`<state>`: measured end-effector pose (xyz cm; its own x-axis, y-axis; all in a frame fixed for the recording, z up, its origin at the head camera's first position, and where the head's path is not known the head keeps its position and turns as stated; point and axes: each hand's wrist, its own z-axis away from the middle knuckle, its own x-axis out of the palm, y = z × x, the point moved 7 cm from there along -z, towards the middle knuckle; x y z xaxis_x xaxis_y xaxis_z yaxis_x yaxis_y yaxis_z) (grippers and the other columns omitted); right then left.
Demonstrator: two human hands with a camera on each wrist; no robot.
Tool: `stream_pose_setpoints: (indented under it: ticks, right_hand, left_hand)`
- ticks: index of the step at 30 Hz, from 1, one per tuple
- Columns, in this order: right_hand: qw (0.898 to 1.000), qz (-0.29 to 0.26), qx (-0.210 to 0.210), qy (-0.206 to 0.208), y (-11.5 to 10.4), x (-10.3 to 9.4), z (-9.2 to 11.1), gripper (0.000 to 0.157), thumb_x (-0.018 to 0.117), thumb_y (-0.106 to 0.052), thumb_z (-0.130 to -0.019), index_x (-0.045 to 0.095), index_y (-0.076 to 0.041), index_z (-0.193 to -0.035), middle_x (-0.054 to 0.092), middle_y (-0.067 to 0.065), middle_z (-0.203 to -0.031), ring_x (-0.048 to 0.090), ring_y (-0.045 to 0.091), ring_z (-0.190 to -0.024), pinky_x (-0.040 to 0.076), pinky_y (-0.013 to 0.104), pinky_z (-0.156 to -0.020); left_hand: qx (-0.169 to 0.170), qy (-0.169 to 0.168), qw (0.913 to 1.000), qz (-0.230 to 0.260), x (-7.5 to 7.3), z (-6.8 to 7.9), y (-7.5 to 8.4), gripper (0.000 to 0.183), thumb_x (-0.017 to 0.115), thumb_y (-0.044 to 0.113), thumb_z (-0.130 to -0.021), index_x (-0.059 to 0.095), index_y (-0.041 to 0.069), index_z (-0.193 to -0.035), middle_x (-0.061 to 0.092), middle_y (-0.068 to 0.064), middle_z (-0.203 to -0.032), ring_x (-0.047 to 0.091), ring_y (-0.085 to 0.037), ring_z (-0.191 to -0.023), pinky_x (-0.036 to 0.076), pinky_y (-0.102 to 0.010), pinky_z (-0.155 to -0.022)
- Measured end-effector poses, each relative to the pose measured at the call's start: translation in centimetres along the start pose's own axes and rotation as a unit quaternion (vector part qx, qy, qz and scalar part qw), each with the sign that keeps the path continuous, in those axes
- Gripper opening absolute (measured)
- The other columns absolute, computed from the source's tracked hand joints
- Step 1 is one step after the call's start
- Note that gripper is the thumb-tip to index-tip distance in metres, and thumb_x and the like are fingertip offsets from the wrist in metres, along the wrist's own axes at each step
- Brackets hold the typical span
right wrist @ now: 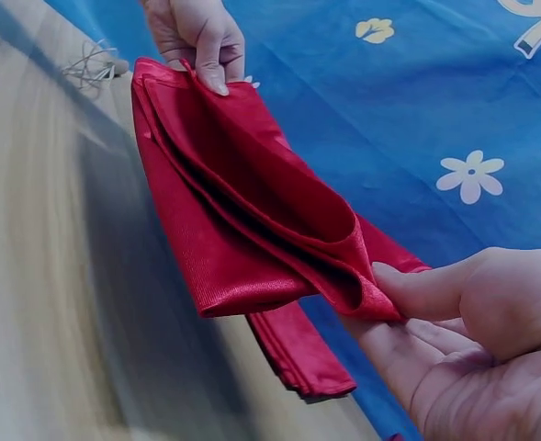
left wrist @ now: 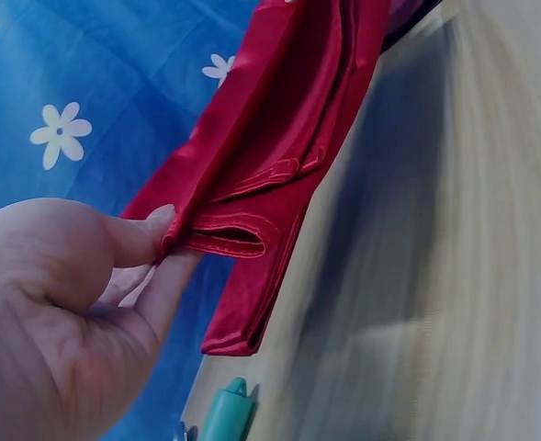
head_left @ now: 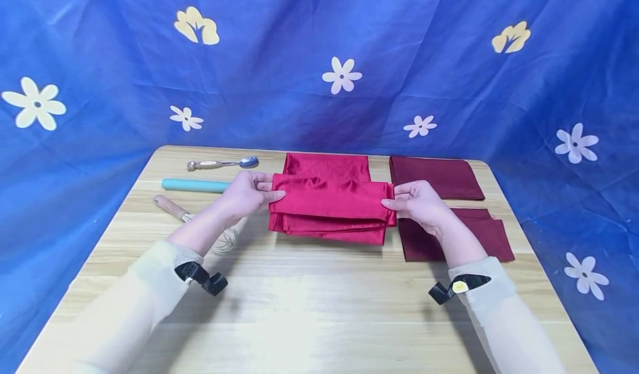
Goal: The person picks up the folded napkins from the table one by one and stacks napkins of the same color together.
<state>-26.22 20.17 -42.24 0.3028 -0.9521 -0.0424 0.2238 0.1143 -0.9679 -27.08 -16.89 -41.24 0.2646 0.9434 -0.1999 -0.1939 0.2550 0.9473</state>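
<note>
A bright red satin cloth (head_left: 331,199), folded into several layers, is stretched between two hands over the table. My left hand (head_left: 248,193) pinches its left end between thumb and fingers. At the opposite end, the right hand (head_left: 419,202) pinches the cloth the same way. In the right wrist view, the layers sag apart into open loops near the right thumb. Folded red satin (head_left: 326,166) also lies on the table behind the held cloth, partly covered by it in the head view.
Two folded dark red cloths, one at the back (head_left: 434,177) and one nearer (head_left: 459,235), lie on the right. At left are a spoon (head_left: 222,163), a teal rod (head_left: 194,185) and a wooden-handled whisk (head_left: 172,207). A blue flowered curtain (head_left: 279,85) surrounds the wooden table (head_left: 289,307).
</note>
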Motion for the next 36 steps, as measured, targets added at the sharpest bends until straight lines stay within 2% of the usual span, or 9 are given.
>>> stream_pose_setpoints:
  ticks: [3,6,10,14,19,24,26,30,36]
  right_hand:
    - [1.0,0.003,0.002,0.004,-0.7,-0.3,-0.3,0.034,0.073,0.006,-0.096,0.061,0.017,-0.126,0.079,0.01,-0.094,0.077,0.016,-0.084,0.063,0.035,-0.081]
    - [1.0,0.009,0.004,0.01,-1.4,-0.6,-0.7,0.033,0.075,0.004,-0.096,0.062,0.015,-0.124,0.079,0.008,-0.09,0.077,0.015,-0.083,0.063,0.035,-0.082]
    - [1.0,0.017,0.008,0.016,-2.2,-0.9,-1.3,0.036,0.076,0.003,-0.096,0.063,0.015,-0.127,0.079,0.008,-0.091,0.077,0.016,-0.084,0.063,0.035,-0.084]
    - [0.999,0.027,0.005,0.027,-2.8,-1.1,-2.4,0.038,0.076,0.003,-0.096,0.062,0.016,-0.129,0.078,0.008,-0.094,0.076,0.014,-0.084,0.062,0.033,-0.084]
    - [0.998,0.031,0.019,0.042,-2.9,-1.2,-4.0,0.052,0.075,0.001,-0.097,0.051,0.018,-0.14,0.07,0.022,-0.119,0.074,0.012,-0.088,0.06,0.036,-0.092]
    - [0.998,0.028,0.035,0.046,-2.9,-1.3,-5.3,0.064,0.072,0.0,-0.099,0.039,0.018,-0.15,0.054,0.03,-0.141,0.072,0.01,-0.093,0.056,0.038,-0.098]
    - [0.998,0.019,0.031,0.048,-2.9,-1.4,-5.9,0.059,0.07,0.001,-0.1,0.042,0.019,-0.149,0.059,0.029,-0.137,0.073,0.011,-0.092,0.057,0.037,-0.097]
    - [0.998,-0.005,0.022,0.064,-2.7,-1.9,-7.1,0.046,0.068,0.003,-0.101,0.051,0.017,-0.14,0.076,0.013,-0.105,0.075,0.012,-0.085,0.062,0.031,-0.086]
    - [0.996,-0.027,0.027,0.082,-2.1,-1.8,-8.4,0.039,0.07,0.002,-0.099,0.053,0.012,-0.133,0.074,0.0,-0.086,0.073,0.01,-0.077,0.062,0.025,-0.077]
  left_hand:
    - [0.01,0.003,0.9999,-0.006,-0.3,-0.4,0.7,0.046,0.076,-0.002,-0.096,0.053,-0.013,-0.135,0.039,0.001,-0.08,0.037,-0.006,-0.071,0.041,-0.017,-0.058]
    - [0.017,0.004,0.9998,-0.012,-0.5,-0.8,1.3,0.04,0.076,-0.002,-0.096,0.055,-0.011,-0.13,0.038,0.002,-0.079,0.037,-0.006,-0.073,0.047,-0.019,-0.065]
    - [0.006,0.007,0.9999,-0.014,-0.8,-1.5,1.8,0.049,0.076,0.0,-0.097,0.054,-0.014,-0.138,0.046,0.002,-0.08,0.057,-0.006,-0.08,0.059,-0.023,-0.08]
    - [0.001,0.011,0.9999,-0.003,-1.3,-2.3,2.2,0.063,0.075,0.001,-0.098,0.044,-0.015,-0.15,0.051,0.002,-0.086,0.069,-0.009,-0.087,0.061,-0.03,-0.086]
    - [0.01,0.021,0.9996,0.012,-2.0,-3.6,2.5,0.06,0.074,-0.001,-0.098,0.045,-0.015,-0.149,0.06,-0.001,-0.091,0.069,-0.005,-0.081,0.062,-0.031,-0.084]
    - [0.001,0.026,0.9997,-0.001,-2.2,-4.8,2.1,0.064,0.074,0.002,-0.099,0.042,-0.014,-0.152,0.065,-0.02,-0.123,0.073,-0.011,-0.092,0.061,-0.033,-0.088]
    - [0.002,0.035,0.9992,-0.018,-2.3,-5.2,2.1,0.064,0.076,0.005,-0.099,0.044,-0.013,-0.152,0.064,-0.025,-0.132,0.072,-0.015,-0.099,0.06,-0.03,-0.09]
    - [0.008,0.046,0.9982,-0.039,-2.2,-5.9,2.5,0.064,0.078,0.009,-0.098,0.047,-0.012,-0.15,0.065,-0.026,-0.134,0.07,-0.022,-0.111,0.058,-0.026,-0.091]
    - [-0.008,0.069,0.9971,-0.03,-2.5,-6.9,2.0,0.059,0.077,0.006,-0.098,0.051,-0.011,-0.148,0.07,-0.022,-0.123,0.069,-0.016,-0.11,0.057,-0.021,-0.087]
